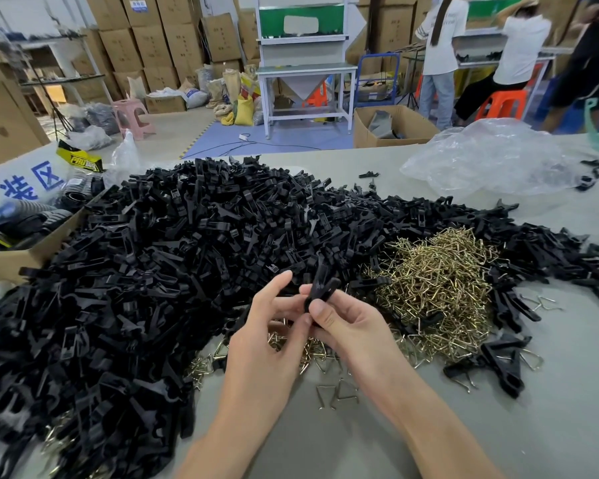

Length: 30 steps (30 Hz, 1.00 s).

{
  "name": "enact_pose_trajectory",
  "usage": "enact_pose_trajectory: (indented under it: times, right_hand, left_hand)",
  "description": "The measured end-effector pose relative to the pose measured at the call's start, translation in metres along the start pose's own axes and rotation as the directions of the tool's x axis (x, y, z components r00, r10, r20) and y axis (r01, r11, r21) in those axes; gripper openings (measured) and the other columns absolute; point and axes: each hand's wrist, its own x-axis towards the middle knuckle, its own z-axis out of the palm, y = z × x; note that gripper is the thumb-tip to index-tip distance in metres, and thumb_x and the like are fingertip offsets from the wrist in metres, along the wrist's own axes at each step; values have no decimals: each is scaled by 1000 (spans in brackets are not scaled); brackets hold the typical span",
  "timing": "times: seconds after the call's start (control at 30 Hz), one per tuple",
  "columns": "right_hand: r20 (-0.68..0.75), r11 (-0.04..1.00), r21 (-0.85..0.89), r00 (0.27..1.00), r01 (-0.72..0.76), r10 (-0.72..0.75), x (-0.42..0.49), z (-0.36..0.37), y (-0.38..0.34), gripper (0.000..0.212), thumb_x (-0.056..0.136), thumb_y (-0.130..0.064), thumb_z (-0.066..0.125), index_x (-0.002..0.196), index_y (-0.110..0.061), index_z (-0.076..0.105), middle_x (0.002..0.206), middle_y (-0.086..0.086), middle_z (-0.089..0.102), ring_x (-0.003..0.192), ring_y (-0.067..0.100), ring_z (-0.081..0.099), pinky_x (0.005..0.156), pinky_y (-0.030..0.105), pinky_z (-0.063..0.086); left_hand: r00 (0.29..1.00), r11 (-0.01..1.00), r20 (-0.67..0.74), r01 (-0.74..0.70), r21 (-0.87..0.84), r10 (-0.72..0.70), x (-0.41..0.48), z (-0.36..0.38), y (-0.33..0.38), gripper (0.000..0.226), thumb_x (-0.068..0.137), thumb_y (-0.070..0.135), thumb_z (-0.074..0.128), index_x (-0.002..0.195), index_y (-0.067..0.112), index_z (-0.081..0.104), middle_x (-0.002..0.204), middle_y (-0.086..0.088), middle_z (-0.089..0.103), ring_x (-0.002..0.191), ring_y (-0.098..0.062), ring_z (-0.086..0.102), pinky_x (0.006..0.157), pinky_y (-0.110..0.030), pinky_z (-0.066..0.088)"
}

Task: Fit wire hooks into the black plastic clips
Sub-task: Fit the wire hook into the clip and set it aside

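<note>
Cardboard formed the open box at your far left; its dark ribbed contents could not be identified. Beside it, a large heap of loose black plastic clips covered much of the grey table top. No wire showed among them, so I judged the bulk of the work outstanding.

Your left hand pinched the lower end of a single black plastic clip between thumb and curled fingers, forefinger standing out straight. Your right hand gripped the same clip from the other side, thumb on its face and fingers curled behind. The clip was held raised above the table, just in front of the heap. Whether a wire was seated in it could not be told.

Right of your hands lay the pile of brass-coloured bent wire hooks, amply stocked, with a few stray hooks near your wrists. At its near right edge sat a small group of finished clips with wire loops fitted. Output appeared slight against the stock. A crumpled clear plastic bag lay beyond.
</note>
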Motion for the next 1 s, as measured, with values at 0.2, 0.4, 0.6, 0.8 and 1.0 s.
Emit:
enact_pose_trajectory:
  times: [0.2,0.4,0.6,0.8,1.0]
  right_hand:
    - [-164,990,-116,981,81,-100,2,-4,-5,33,81,-27,70,110,-14,71,102,4,78,94,17,75,80,22,58]
    - [-280,982,-165,951,89,-133,5,-11,-7,38,74,-39,70,110,-26,74,95,-1,78,78,7,70,76,20,57]
    - [-276,978,-195,953,72,-125,4,-7,-4,18,84,-34,72,101,-36,78,95,-1,77,74,6,68,72,19,56]
    - [-228,978,-202,968,56,-103,0,-1,-9,19,82,-38,71,100,-38,77,100,-1,77,84,13,73,78,24,59]
    - [-129,998,-69,992,-9,0,-1,2,-9,29,81,-35,72,107,-25,78,110,2,76,105,17,72,81,25,59]
  left_hand:
    - [999,948,37,-12,317,0,8,-21,-6,34,96,39,49,130,44,48,104,30,65,94,0,61,77,-27,52]
    - [971,675,239,-166,719,-15,11,-29,-17,29,87,45,66,107,26,72,100,10,63,97,-19,59,87,-38,45]
    - [964,742,257,-125,658,-65,17,-30,-16,9,93,42,60,95,36,67,91,21,62,91,-7,54,87,-29,37]
    - [985,958,66,137,253,-158,14,-29,-13,10,96,33,62,95,43,65,95,28,66,91,4,60,73,-11,44]
    - [963,963,27,267,-29,-267,17,-27,-10,22,97,24,62,95,44,71,87,13,74,81,-10,69,77,-24,55]
